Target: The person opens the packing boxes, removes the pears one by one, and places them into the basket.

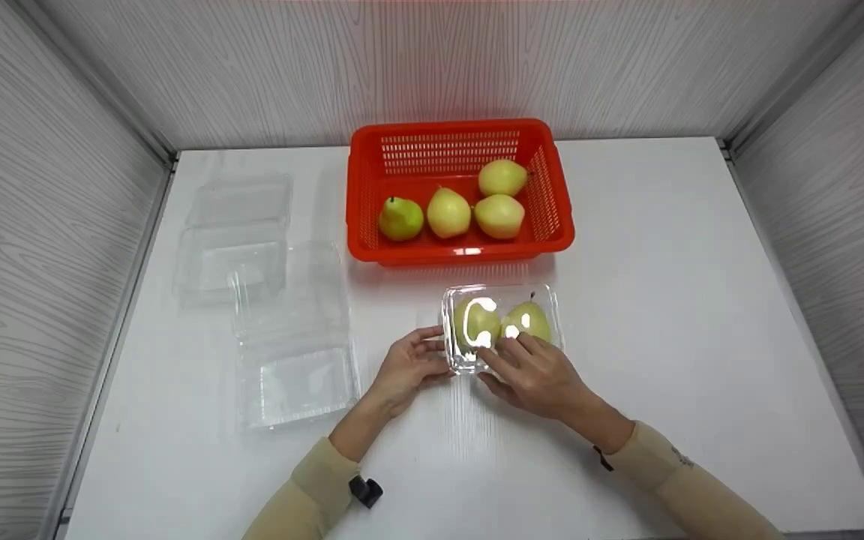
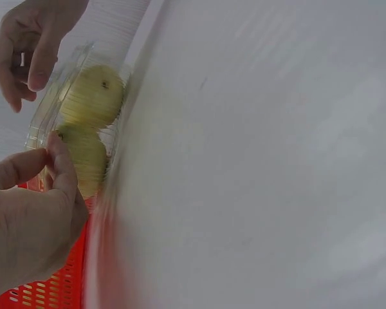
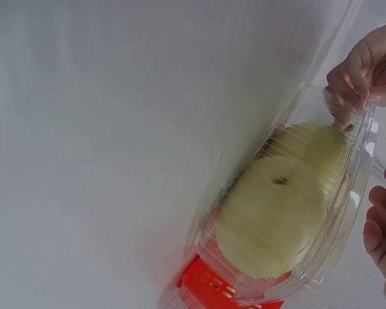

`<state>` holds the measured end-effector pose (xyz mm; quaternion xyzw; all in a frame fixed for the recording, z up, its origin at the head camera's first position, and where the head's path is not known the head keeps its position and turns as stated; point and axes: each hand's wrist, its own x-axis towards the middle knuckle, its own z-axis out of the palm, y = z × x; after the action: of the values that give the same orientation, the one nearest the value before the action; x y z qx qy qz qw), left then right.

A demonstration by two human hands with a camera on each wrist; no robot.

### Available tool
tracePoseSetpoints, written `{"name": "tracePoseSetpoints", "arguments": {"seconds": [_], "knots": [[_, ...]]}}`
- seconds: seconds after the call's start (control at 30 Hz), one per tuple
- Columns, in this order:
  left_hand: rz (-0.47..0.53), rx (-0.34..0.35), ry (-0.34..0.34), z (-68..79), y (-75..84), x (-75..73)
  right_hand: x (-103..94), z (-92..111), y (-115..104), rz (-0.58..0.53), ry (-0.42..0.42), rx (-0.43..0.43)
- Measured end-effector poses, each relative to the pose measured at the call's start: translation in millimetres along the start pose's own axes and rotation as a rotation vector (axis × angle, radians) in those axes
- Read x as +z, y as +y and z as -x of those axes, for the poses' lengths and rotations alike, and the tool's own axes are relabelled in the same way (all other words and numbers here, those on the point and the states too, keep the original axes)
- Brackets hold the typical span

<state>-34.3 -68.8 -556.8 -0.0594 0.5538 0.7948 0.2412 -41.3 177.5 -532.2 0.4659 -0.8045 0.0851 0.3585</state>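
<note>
A clear plastic clamshell box (image 1: 503,292) with its lid down lies in front of the basket, two yellow-green pears (image 1: 526,321) inside it. My left hand (image 1: 407,369) is at the box's left side; thumb and fingertips pinch the rim at the near corner, as the right wrist view also shows. Over the lid's near edge hovers my right hand (image 1: 541,379), its fingers loosely bent and apart. In the left wrist view this right hand (image 2: 35,42) stands beside the lid with nothing in its fingers. Both pears (image 3: 273,215) show through the ribbed wall.
Behind the box stands a red plastic basket (image 1: 462,255) holding several pears (image 1: 448,213). To the left lie empty clear clamshell boxes (image 1: 301,382), opened out, one (image 1: 233,251) farther back. Wood-grain panels (image 1: 267,67) border the white table (image 1: 672,300) at the back and sides.
</note>
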Motion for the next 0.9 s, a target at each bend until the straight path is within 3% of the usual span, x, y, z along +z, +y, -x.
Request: {"name": "tracePoseSetpoints", "arguments": {"seconds": [0.33,0.9], "knots": [[0.016,-0.008,0.016,-0.8,-0.1,1.2,4.2,-5,-17,-0.003,-0.041,-0.006],[-0.004,-0.002,0.011,-1.0,1.2,2.7,11.3,-14,-33,0.196,-0.077,-0.077]]}}
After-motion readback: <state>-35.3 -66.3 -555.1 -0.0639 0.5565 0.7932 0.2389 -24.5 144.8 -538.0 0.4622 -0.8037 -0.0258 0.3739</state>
